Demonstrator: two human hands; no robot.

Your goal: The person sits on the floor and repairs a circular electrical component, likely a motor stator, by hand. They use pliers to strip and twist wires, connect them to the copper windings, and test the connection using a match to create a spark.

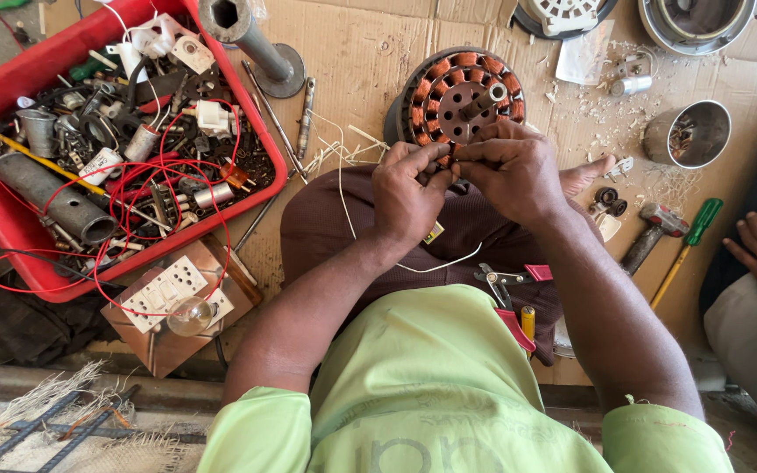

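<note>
Working on copper-wound stator (457, 92), propped against lap at centre. Left hand (409, 188) and right hand (510, 166) both pinched closed on winding wire at near rim. Needs probably steady, gentle pulling. Red tray (10, 74) far left.

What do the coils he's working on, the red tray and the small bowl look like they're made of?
Coils: likely copper wire, orange-brown with a dull sheen. Tray: apparently plastic, smooth, uniformly red. Bowl: metal, probably steel, shiny silver rim.
</note>
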